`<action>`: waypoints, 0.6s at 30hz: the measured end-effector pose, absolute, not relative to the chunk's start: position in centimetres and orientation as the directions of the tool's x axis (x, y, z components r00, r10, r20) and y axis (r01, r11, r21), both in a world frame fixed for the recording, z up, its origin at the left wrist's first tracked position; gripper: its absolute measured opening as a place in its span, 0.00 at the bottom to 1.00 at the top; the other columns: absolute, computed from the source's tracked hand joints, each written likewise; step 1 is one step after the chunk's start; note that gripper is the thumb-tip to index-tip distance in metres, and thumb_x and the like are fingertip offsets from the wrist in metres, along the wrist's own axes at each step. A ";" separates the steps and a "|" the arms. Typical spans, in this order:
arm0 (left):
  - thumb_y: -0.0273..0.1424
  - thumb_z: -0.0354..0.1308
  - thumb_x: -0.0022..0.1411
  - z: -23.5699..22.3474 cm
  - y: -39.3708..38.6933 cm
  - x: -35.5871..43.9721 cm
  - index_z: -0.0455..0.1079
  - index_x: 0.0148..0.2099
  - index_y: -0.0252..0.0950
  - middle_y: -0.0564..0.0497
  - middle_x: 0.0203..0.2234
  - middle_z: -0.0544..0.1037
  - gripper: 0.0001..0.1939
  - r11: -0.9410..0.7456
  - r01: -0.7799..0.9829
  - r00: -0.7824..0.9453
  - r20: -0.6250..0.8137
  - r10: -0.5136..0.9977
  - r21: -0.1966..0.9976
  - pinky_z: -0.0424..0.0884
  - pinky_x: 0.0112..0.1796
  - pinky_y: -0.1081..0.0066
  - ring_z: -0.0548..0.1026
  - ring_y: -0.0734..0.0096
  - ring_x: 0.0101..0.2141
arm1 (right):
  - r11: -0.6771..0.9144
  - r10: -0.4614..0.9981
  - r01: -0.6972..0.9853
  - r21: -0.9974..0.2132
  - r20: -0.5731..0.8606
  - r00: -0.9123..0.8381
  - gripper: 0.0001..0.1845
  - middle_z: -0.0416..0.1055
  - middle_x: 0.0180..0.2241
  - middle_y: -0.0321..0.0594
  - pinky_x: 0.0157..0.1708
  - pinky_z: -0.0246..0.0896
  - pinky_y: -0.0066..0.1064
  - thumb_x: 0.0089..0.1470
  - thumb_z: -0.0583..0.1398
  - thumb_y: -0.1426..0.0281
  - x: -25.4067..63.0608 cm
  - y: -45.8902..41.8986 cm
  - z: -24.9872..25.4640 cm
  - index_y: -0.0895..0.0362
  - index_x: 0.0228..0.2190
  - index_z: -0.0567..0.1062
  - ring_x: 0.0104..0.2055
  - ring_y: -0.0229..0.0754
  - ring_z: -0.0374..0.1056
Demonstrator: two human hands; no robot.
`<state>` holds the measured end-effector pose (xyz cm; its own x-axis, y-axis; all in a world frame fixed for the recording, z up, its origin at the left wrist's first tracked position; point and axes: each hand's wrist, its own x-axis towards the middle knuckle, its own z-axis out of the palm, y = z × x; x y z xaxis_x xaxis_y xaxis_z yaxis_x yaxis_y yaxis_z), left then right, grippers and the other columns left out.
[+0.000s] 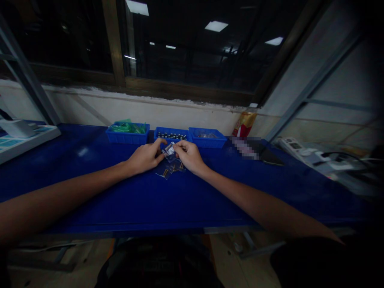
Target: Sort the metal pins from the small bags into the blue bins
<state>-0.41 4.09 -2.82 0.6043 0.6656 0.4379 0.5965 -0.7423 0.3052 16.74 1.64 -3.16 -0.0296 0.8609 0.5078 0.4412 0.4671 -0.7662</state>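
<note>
Over the middle of the blue table [141,200], my right hand [189,157] pinches the edge of a small clear plastic bag [170,150], which has a brass-coloured piece showing in it. On the bag's other side is my left hand [146,157], thumb and forefinger spread apart close to the bag's edge; whether they touch it I cannot tell. Just below the hands lie several more small clear bags [165,173] with brass-coloured pieces inside.
Along the back stand a blue tray [127,138] of green plastic, one [156,135] with rows of small metal parts, and another [208,143] with clear bags. Farther right are a red-and-gold packet [244,125] and a dark flat object [271,157]. Power strips [315,158] with cables lie at right.
</note>
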 end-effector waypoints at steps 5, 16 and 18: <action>0.34 0.47 0.61 -2.6 2.8 -0.4 0.61 0.48 0.38 0.48 0.39 0.70 0.13 -0.763 0.646 0.627 0.565 0.536 0.007 0.64 0.27 0.72 0.72 0.68 0.31 | 0.425 0.889 0.415 -0.805 0.457 -0.024 0.12 0.61 0.16 0.31 0.22 0.52 0.27 0.50 0.53 0.66 16.8 1.6 -3.1 0.57 0.19 0.65 0.20 0.33 0.58; 0.32 0.50 0.59 -2.6 4.5 -0.6 0.68 0.32 0.33 0.50 0.27 0.70 0.09 -0.767 0.567 0.468 0.649 0.600 0.300 0.63 0.31 0.72 0.68 0.71 0.29 | 0.524 0.838 0.474 -0.707 0.527 -0.140 0.15 0.62 0.18 0.32 0.24 0.55 0.27 0.56 0.48 0.63 16.9 1.4 -3.2 0.58 0.26 0.68 0.21 0.33 0.60; 0.33 0.50 0.59 -2.6 4.9 -0.7 0.68 0.31 0.32 0.50 0.25 0.71 0.11 -0.723 0.548 0.439 0.591 0.676 0.420 0.61 0.28 0.73 0.67 0.72 0.27 | 0.576 0.795 0.541 -0.613 0.573 -0.197 0.09 0.62 0.20 0.32 0.25 0.56 0.28 0.54 0.50 0.67 16.9 1.1 -3.2 0.58 0.31 0.68 0.23 0.34 0.60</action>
<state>-0.71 4.87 -2.56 0.4390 0.6763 0.5915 0.5481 -0.7232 0.4201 16.86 1.12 -3.23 -0.1971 0.7954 0.5731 0.5415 0.5757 -0.6127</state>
